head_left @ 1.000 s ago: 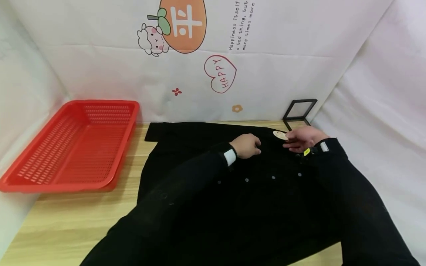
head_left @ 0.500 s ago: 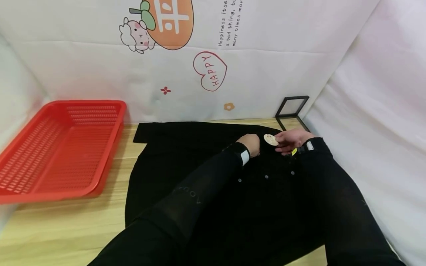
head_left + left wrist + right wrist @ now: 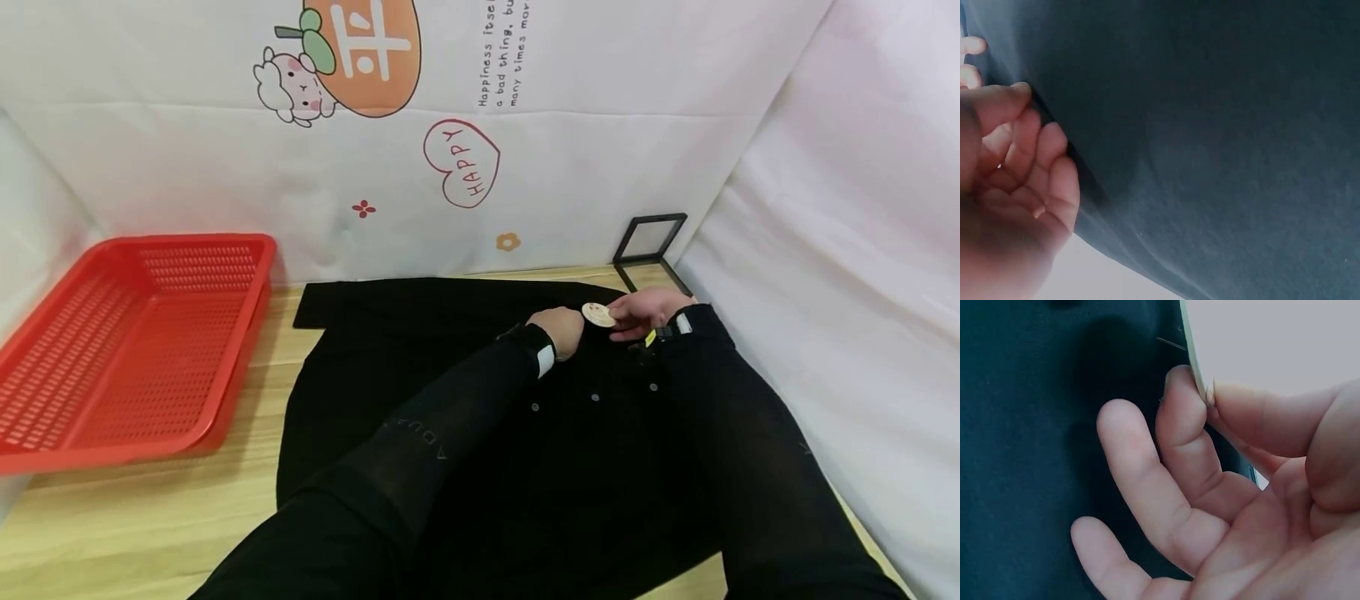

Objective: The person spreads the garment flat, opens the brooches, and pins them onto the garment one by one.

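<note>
A black shirt [image 3: 420, 333] with small grey buttons [image 3: 595, 397] lies spread on the wooden table. My left hand [image 3: 558, 329] is low over its upper part, fingers curled; in the left wrist view the thumb and forefinger tips pinch at a fold of the dark cloth [image 3: 1210, 125]. Just to the right, my right hand [image 3: 637, 312] holds a thin, round, cream disc [image 3: 597, 315] with small reddish marks on its face. Its edge sits between thumb and forefinger, while the other fingers [image 3: 1141, 462] are spread loosely below. A thin light line shows beside the disc.
A red plastic basket [image 3: 157, 333] stands at the left. Behind my right hand is a black-framed stand [image 3: 648, 237] by the back wall. White printed cloth [image 3: 570, 167] hangs behind, and more white cloth [image 3: 840, 250] closes off the right side.
My left hand has shifted slightly right over the shirt and its fingers have curled down. My right hand has brought the disc close beside it. The head view has turned a little right.
</note>
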`<state>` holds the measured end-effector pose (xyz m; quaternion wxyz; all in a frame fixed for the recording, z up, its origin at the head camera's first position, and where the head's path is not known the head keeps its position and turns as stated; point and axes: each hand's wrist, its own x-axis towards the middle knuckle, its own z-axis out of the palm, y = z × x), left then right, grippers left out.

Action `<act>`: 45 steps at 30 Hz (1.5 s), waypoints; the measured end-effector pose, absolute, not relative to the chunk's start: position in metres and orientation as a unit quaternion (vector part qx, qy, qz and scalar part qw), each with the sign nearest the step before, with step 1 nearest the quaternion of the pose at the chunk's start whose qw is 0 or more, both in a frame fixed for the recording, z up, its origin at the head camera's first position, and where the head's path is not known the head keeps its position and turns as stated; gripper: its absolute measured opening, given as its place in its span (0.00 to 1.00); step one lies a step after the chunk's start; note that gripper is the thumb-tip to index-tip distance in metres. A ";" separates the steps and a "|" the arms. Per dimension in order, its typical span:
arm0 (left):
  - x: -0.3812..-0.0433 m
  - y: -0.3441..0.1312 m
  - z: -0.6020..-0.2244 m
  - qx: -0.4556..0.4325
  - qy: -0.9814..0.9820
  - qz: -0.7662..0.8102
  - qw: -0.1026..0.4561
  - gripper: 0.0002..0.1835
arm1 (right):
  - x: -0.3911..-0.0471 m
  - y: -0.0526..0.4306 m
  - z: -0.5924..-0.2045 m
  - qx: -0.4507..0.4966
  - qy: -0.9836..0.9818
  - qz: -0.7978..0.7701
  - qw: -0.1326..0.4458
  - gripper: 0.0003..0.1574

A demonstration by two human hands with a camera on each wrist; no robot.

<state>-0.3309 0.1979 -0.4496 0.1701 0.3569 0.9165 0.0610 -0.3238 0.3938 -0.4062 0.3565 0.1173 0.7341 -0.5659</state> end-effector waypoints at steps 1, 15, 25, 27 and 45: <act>-0.330 0.198 -0.449 0.360 0.918 0.058 0.159 0.14 | -0.324 0.395 -0.406 0.117 0.732 -0.568 0.357 0.21; -0.324 0.204 -0.457 0.297 0.950 0.058 0.071 0.13 | -0.317 0.404 -0.409 0.155 0.715 -0.594 0.334 0.12; -0.330 0.200 -0.447 0.310 0.940 0.107 0.096 0.18 | -0.318 0.409 -0.412 0.157 0.720 -0.591 0.327 0.15; -0.330 0.200 -0.445 0.324 0.936 0.096 0.097 0.19 | -0.320 0.409 -0.412 0.154 0.726 -0.583 0.331 0.16; -0.336 0.207 -0.447 0.411 0.909 -0.011 0.063 0.14 | -0.318 0.415 -0.415 0.150 0.732 -0.573 0.336 0.22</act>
